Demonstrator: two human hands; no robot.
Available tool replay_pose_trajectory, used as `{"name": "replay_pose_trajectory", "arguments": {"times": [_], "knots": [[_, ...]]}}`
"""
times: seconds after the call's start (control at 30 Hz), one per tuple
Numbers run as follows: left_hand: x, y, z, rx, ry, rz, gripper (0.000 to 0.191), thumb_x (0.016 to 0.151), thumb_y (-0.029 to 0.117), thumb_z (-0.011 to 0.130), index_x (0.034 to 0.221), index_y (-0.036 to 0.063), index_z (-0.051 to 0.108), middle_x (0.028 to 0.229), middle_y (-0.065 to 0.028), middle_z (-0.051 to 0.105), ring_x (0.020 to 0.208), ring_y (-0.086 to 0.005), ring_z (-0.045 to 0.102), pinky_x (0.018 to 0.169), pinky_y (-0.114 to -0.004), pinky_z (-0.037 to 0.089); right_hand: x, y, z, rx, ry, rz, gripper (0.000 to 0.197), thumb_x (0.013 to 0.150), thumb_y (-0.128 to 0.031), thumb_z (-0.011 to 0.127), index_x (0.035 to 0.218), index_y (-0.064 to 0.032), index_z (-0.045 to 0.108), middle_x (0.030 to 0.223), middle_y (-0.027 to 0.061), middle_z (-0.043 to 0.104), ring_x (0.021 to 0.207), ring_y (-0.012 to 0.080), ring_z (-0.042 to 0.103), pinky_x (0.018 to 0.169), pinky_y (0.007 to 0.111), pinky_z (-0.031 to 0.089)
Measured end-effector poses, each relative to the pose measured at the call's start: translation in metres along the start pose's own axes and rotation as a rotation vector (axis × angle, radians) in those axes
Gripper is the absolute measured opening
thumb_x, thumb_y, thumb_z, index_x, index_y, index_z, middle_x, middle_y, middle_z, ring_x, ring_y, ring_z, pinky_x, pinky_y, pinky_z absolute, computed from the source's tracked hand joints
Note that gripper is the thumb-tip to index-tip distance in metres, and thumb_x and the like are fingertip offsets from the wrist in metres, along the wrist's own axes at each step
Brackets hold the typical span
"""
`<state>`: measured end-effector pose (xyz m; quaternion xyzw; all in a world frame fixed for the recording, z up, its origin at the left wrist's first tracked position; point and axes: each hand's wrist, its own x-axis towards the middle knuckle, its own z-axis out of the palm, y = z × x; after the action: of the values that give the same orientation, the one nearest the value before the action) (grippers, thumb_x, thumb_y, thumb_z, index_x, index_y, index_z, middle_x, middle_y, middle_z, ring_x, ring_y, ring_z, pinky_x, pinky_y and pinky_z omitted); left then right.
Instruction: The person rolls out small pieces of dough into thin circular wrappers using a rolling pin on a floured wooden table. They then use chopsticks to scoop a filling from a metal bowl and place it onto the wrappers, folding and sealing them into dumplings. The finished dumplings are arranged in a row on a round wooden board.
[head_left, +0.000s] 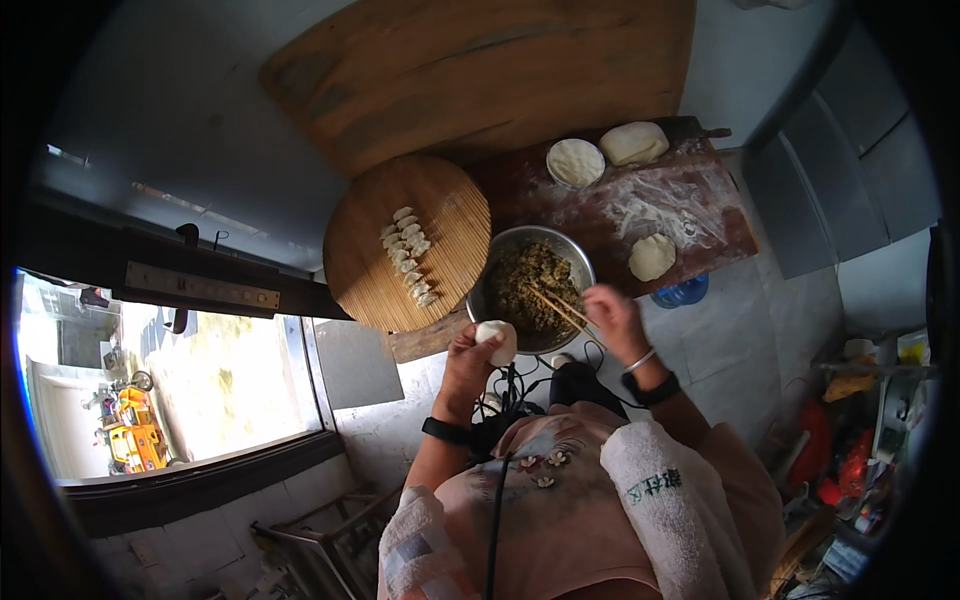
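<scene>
My left hand (470, 360) holds a round, flat dough wrapper (498, 343) just below the near rim of a metal bowl. In the metal bowl (587, 264) lies a chopped brown-green filling (536, 277). A pair of wooden chopsticks (562, 309) rests in the filling, their ends sticking out over the rim. My right hand (613, 319) is beside those ends, somewhat blurred; whether it touches them I cannot tell. On the round slatted tray (352, 255) to the left, several folded dumplings (409, 251) lie in rows.
On the floured wooden board (720, 259) at the right are a flattened piece of dough (652, 257), a large dough lump (634, 143) and a bowl of flour (575, 163). A blue plastic bottle (681, 292) stands below the board. Black cables (517, 386) hang near my legs.
</scene>
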<state>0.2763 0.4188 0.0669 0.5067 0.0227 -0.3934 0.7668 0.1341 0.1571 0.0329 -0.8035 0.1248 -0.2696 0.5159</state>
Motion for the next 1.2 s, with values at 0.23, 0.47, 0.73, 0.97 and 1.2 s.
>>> {"name": "replay_pose_trajectory", "arguments": {"times": [0.23,0.47,0.73,0.97,1.2], "knots": [[0.005,0.007,-0.024,-0.312,0.013,0.039,0.026,0.104,0.009,0.061,0.130,0.0037,0.064,0.124,-0.0092,0.070,0.116,-0.0239,0.067,0.106,-0.040,0.053,-0.069,0.122,-0.028,-0.352,-0.349,0.299,0.087,0.073,-0.010,0.091,0.150,-0.0166,0.053,0.088,0.0084,0.067,0.076,0.0240,0.067,0.071,0.037,0.057],[0.001,-0.001,-0.034,-0.343,-0.018,0.053,0.028,0.107,0.012,0.058,0.133,0.0046,0.066,0.126,-0.0112,0.071,0.114,-0.0270,0.069,0.100,-0.043,0.058,-0.013,0.084,0.071,-0.125,0.147,-0.223,0.016,0.087,-0.012,0.081,0.098,-0.0034,0.073,0.084,0.0117,0.067,0.072,0.0293,0.065,0.066,0.038,0.053],[-0.016,0.007,-0.031,-0.333,0.101,0.059,0.022,0.106,0.025,0.065,0.112,0.0042,0.068,0.112,-0.0118,0.072,0.104,-0.0274,0.071,0.094,-0.047,0.060,0.019,0.100,0.021,0.034,-0.043,0.056,0.011,0.092,-0.008,0.074,0.088,0.0016,0.072,0.075,0.0086,0.068,0.059,0.0155,0.067,0.055,0.031,0.051],[-0.013,0.006,-0.021,-0.275,0.204,0.028,0.029,0.109,0.025,0.056,0.126,0.0026,0.061,0.124,-0.0127,0.067,0.116,-0.0288,0.066,0.105,-0.048,0.055,-0.006,0.128,0.046,0.372,0.194,0.543,0.024,0.097,-0.021,0.073,0.089,0.0021,0.071,0.072,0.0083,0.070,0.056,0.0161,0.069,0.051,0.029,0.056],[-0.010,0.002,-0.031,-0.303,0.184,0.022,0.031,0.110,0.020,0.051,0.131,-0.0007,0.060,0.130,-0.0168,0.065,0.119,-0.0325,0.066,0.102,-0.050,0.055,-0.010,0.127,0.067,0.626,0.353,0.810,0.035,0.098,-0.034,0.073,0.097,-0.0001,0.066,0.078,0.0128,0.072,0.058,0.0224,0.073,0.052,0.033,0.062]]}}
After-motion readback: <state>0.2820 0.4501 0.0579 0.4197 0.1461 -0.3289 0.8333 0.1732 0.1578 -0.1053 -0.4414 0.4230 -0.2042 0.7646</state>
